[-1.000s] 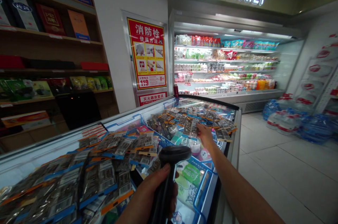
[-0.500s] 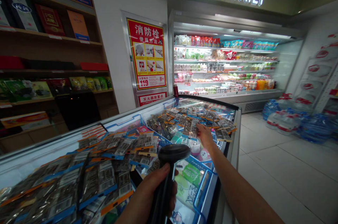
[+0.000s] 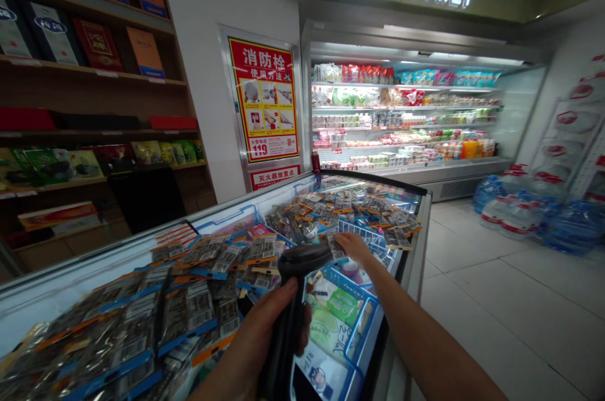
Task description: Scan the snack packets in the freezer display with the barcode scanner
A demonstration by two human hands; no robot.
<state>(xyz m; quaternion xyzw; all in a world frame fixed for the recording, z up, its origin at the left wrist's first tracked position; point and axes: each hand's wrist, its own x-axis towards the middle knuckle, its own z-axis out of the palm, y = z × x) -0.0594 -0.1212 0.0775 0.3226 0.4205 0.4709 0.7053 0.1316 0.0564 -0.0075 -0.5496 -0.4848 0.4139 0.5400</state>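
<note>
Head view: blue basket [image 3: 366,296] at freezer [image 3: 422,251] right edge holds bags [image 3: 336,300]; left hand [image 3: 265,328] grips scanner [image 3: 302,257], right hand [image 3: 354,247] pinches packet [image 3: 334,248].

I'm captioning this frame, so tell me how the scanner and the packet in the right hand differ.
The scanner is plain black; the packet is greyish and printed. The scanner is bulky, with a thick handle; the packet is thin and flat. The left hand wraps the scanner, while the right hand's fingers pinch the packet. Both are hand-held.
</note>
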